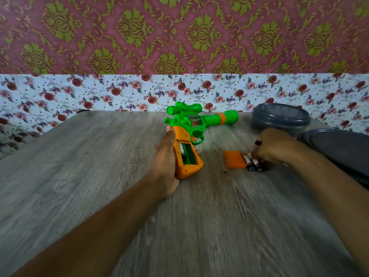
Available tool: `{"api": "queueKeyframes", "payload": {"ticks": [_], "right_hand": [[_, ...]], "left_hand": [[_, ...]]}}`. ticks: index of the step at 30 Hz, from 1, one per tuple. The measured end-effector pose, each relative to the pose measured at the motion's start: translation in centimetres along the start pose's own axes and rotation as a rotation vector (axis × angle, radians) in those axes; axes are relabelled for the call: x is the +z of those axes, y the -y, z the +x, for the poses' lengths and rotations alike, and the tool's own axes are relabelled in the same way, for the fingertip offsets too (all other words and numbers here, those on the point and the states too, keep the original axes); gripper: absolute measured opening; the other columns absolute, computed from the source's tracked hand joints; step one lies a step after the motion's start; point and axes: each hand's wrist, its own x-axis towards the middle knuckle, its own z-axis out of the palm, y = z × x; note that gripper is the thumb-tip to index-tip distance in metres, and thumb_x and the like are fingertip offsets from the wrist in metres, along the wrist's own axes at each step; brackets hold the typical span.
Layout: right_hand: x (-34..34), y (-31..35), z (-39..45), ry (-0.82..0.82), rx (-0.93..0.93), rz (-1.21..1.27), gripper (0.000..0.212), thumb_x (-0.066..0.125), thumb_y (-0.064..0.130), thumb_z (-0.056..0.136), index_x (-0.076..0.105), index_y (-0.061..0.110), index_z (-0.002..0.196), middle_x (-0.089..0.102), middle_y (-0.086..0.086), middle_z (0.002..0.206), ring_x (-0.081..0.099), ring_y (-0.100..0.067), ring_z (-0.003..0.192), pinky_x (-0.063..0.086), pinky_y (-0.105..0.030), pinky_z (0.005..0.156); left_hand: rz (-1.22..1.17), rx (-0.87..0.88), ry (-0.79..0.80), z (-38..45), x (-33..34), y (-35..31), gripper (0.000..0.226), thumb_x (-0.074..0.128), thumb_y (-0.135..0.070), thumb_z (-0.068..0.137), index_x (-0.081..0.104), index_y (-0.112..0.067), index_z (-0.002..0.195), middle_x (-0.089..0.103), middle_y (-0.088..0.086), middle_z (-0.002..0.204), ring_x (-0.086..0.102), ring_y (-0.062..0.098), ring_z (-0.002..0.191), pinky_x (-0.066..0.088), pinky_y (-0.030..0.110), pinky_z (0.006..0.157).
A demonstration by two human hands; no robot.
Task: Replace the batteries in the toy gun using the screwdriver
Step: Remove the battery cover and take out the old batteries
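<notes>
The green and orange toy gun lies near the middle of the wooden table. My left hand grips its orange handle from the left. The battery compartment is open, with one battery in its left slot. To the right lie the orange compartment cover and two loose batteries. My right hand is curled over those batteries and pinches them with its fingertips. A black end, perhaps the screwdriver, pokes out behind that hand; I cannot tell whether the hand holds it.
A small dark screw lies in front of the cover. A grey round container stands at the back right, with its grey lid beside it under my right forearm. Flowered wallpaper runs along the table's far edge.
</notes>
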Motion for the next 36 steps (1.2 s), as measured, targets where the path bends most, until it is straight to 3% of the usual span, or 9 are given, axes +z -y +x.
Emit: {"api": "queueKeyframes", "payload": {"ticks": [6, 10, 13, 16, 21, 26, 31, 34, 36], "right_hand": [[-0.4, 0.2, 0.0, -0.083, -0.049, -0.013, 0.012, 0.064, 0.013, 0.076, 0.058, 0.003, 0.077, 0.053, -0.009, 0.068, 0.051, -0.019, 0.061, 0.033, -0.025, 0.047], [-0.6, 1.8, -1.5, -0.287, -0.414, 0.281, 0.014, 0.055, 0.014, 0.088, 0.068, 0.010, 0.084, 0.067, -0.004, 0.082, 0.061, -0.017, 0.070, 0.044, -0.025, 0.061], [0.4, 4.8, -4.1, -0.170, -0.630, 0.504, 0.014, 0.057, 0.012, 0.088, 0.070, 0.014, 0.092, 0.067, 0.003, 0.089, 0.062, -0.007, 0.079, 0.046, -0.014, 0.075], [2.4, 6.9, -5.3, -0.114, -0.760, 0.445, 0.017, 0.060, 0.009, 0.085, 0.071, 0.014, 0.097, 0.070, 0.001, 0.094, 0.062, -0.007, 0.084, 0.040, -0.005, 0.071], [3.6, 7.2, -5.4, -0.166, -0.783, 0.414, 0.026, 0.060, 0.008, 0.082, 0.068, 0.015, 0.106, 0.070, -0.002, 0.106, 0.062, -0.014, 0.096, 0.045, -0.023, 0.085], [2.5, 7.0, -4.9, -0.140, -0.701, 0.700, 0.019, 0.050, 0.010, 0.091, 0.068, 0.015, 0.095, 0.060, 0.011, 0.075, 0.055, -0.001, 0.070, 0.040, -0.010, 0.064], [1.7, 6.3, -4.3, -0.280, -0.670, 0.790, 0.024, 0.043, 0.022, 0.096, 0.066, 0.014, 0.089, 0.053, 0.016, 0.064, 0.050, 0.006, 0.060, 0.034, -0.013, 0.060], [1.8, 6.1, -4.3, -0.228, -0.660, 0.873, 0.025, 0.043, 0.026, 0.096, 0.062, 0.018, 0.082, 0.057, 0.001, 0.059, 0.047, -0.006, 0.050, 0.041, -0.029, 0.052], [2.2, 6.4, -4.4, -0.165, -0.650, 0.996, 0.020, 0.046, 0.021, 0.094, 0.061, 0.016, 0.082, 0.059, -0.010, 0.065, 0.055, -0.010, 0.051, 0.050, -0.025, 0.051]], "left_hand": [[-0.010, -0.002, -0.007, 0.0, 0.0, 0.1, 0.062, 0.033, -0.056, 0.093, 0.039, -0.018, 0.141, 0.062, 0.011, 0.100, 0.063, 0.021, 0.085, 0.059, 0.029, 0.062], [-0.020, -0.006, -0.011, 0.2, -0.1, 0.1, 0.062, 0.032, -0.057, 0.092, 0.040, -0.018, 0.140, 0.063, 0.011, 0.104, 0.063, 0.022, 0.086, 0.058, 0.031, 0.061], [-0.024, 0.001, -0.029, 0.1, 0.2, 0.2, 0.062, 0.030, -0.059, 0.092, 0.047, -0.018, 0.135, 0.064, 0.011, 0.103, 0.063, 0.023, 0.084, 0.058, 0.031, 0.063], [0.007, 0.024, -0.007, -0.1, 0.5, 0.2, 0.059, 0.025, -0.058, 0.094, 0.060, -0.016, 0.117, 0.068, 0.011, 0.098, 0.065, 0.023, 0.088, 0.053, 0.036, 0.080], [0.029, 0.032, 0.074, -0.1, 0.3, 0.2, 0.059, 0.022, -0.058, 0.095, 0.066, -0.019, 0.094, 0.073, 0.005, 0.086, 0.070, 0.017, 0.076, 0.054, 0.034, 0.076], [0.103, 0.144, 0.026, -0.4, 0.7, 0.4, 0.038, 0.035, -0.035, 0.100, 0.053, -0.016, 0.127, 0.064, 0.010, 0.101, 0.063, 0.021, 0.077, 0.054, 0.031, 0.066], [0.245, 0.359, 0.016, -0.9, 1.0, 0.6, 0.034, 0.037, -0.017, 0.100, 0.050, -0.040, 0.121, 0.066, 0.002, 0.100, 0.061, 0.024, 0.081, 0.053, 0.032, 0.070], [0.238, 0.335, 0.004, -0.7, 1.0, 0.6, 0.037, 0.035, -0.019, 0.101, 0.047, -0.032, 0.134, 0.064, 0.008, 0.106, 0.062, 0.021, 0.075, 0.054, 0.027, 0.065], [0.220, 0.305, -0.010, -0.5, 0.9, 0.6, 0.039, 0.034, -0.021, 0.101, 0.044, -0.026, 0.139, 0.064, 0.009, 0.103, 0.062, 0.020, 0.072, 0.054, 0.025, 0.062]]}}
